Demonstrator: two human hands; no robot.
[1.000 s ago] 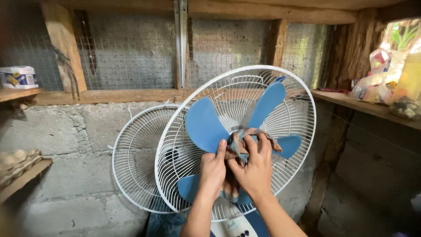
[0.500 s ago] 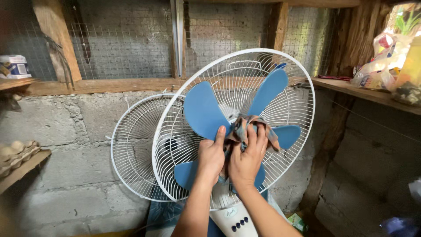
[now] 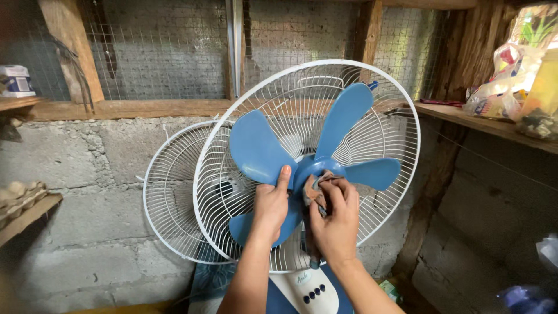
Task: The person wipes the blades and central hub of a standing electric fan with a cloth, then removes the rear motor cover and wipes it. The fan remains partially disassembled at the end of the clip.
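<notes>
An electric fan stands in front of me with blue blades (image 3: 256, 148) bare inside its white rear wire guard (image 3: 401, 125). My left hand (image 3: 270, 206) grips the lower left blade, thumb up against it. My right hand (image 3: 337, 218) presses a patterned cloth (image 3: 314, 192) onto the blue hub at the centre of the blades. The fan's white base with dark buttons (image 3: 311, 291) shows below my wrists.
The loose front guard (image 3: 171, 192) leans on the grey block wall behind the fan. Wire mesh and wooden posts run above the wall. A shelf at right holds plastic bags (image 3: 500, 78). An egg tray (image 3: 20, 195) and a small box (image 3: 16, 80) sit on shelves at left.
My left hand has slid from the hub to the lower left blade. The right hand and cloth stay on the hub. The view has come closer and the blades have turned slightly.
</notes>
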